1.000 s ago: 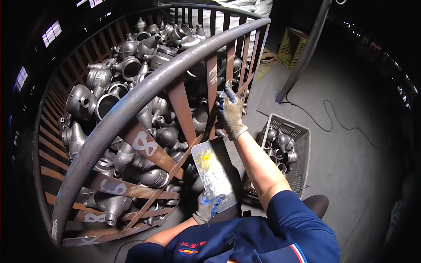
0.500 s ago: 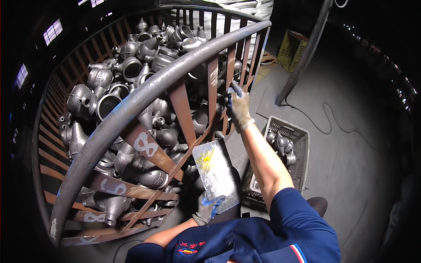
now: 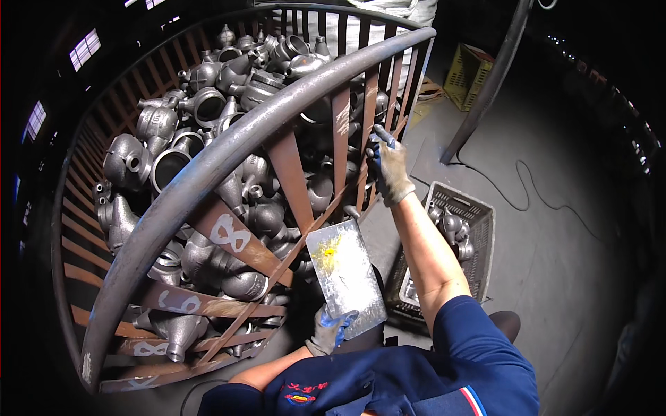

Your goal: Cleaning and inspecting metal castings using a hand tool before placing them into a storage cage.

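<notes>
My left hand (image 3: 327, 331), in a grey glove with blue on the fingers, grips the lower end of a flat metal plate (image 3: 349, 284). The plate is scuffed silver with a yellow smear near its upper part. My right hand (image 3: 390, 168), gloved the same way, is at the side of a large round metal cage (image 3: 208, 163). Its fingers are curled at a rusty upright slat (image 3: 371, 90); the fingertips are partly hidden. Grey cast-metal fittings (image 3: 208, 107) with round openings and necks fill the cage.
A grey plastic crate (image 3: 483, 243) with several metal fittings stands on the floor by my right arm. Beyond it are a slanting metal post (image 3: 485, 83), a yellow crate (image 3: 468, 76) and a thin cable (image 3: 525, 187). A white bulk sack (image 3: 416, 14) stands behind the cage.
The view has shifted a little, so the cage's right side, the crate and my right arm appear slightly further right. Both hands keep nearly the same positions at the plate and slat.
</notes>
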Demonstrator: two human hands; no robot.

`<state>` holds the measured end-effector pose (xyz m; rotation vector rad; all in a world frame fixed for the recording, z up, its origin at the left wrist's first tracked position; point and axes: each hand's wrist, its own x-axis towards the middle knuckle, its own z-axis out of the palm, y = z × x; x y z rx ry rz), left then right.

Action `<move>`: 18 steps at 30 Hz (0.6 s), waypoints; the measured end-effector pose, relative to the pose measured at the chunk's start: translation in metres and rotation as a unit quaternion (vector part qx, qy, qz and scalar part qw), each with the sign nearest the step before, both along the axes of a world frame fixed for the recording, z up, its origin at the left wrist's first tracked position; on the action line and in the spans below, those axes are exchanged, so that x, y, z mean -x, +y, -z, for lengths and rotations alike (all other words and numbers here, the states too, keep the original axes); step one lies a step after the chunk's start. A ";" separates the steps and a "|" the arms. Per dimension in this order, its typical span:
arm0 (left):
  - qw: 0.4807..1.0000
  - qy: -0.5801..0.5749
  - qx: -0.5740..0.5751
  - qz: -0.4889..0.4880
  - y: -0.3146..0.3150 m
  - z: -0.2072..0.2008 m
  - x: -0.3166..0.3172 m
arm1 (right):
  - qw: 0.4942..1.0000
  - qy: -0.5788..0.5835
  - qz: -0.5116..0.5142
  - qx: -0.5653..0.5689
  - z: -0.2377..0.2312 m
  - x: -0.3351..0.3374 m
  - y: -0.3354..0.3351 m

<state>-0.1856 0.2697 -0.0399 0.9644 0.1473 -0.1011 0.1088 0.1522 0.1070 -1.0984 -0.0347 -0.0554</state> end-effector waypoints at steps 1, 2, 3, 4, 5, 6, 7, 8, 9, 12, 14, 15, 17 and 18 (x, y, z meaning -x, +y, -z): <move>1.000 0.010 0.014 0.004 -0.001 -0.001 -0.004 | 1.000 -0.002 0.005 0.001 0.003 0.000 0.001; 1.000 0.012 0.015 0.007 -0.002 0.000 -0.005 | 0.999 -0.026 0.026 0.029 0.007 0.003 0.006; 1.000 -0.003 -0.011 0.009 -0.002 0.001 -0.005 | 0.996 -0.051 0.047 0.057 0.009 0.004 0.008; 0.999 -0.019 -0.036 0.011 -0.002 0.002 -0.005 | 0.993 -0.064 0.045 0.089 0.010 0.004 0.007; 0.999 -0.017 -0.037 0.012 -0.001 0.004 -0.005 | 0.993 -0.063 0.046 0.089 0.003 0.004 0.004; 0.999 -0.028 -0.033 0.014 0.000 0.007 -0.005 | 0.994 -0.038 0.037 0.090 -0.005 0.001 0.001; 0.999 -0.038 -0.029 0.015 0.000 0.009 -0.004 | 0.995 -0.014 0.028 0.092 -0.009 0.000 -0.001; 0.999 -0.041 -0.028 0.016 -0.003 0.006 -0.006 | 0.995 -0.024 0.035 0.093 -0.006 -0.002 -0.001; 1.000 -0.014 -0.007 0.011 -0.007 0.000 -0.006 | 0.995 -0.040 0.067 0.059 -0.002 -0.004 0.006; 1.000 -0.008 -0.003 0.009 -0.006 -0.001 -0.007 | 0.980 -0.106 0.093 0.140 0.008 0.008 0.014; 0.999 -0.028 -0.021 0.013 -0.002 0.008 -0.003 | 0.993 -0.037 0.061 0.097 -0.004 0.007 0.009; 0.999 -0.022 -0.033 0.015 -0.004 0.014 -0.004 | 0.996 -0.013 0.046 0.072 -0.014 0.005 0.001; 0.999 -0.014 -0.048 0.002 0.000 0.019 -0.005 | 0.991 -0.042 0.061 0.114 -0.007 0.007 0.019; 1.000 -0.012 -0.018 0.016 -0.007 0.014 -0.008 | 0.976 -0.101 0.096 0.169 0.014 -0.012 0.005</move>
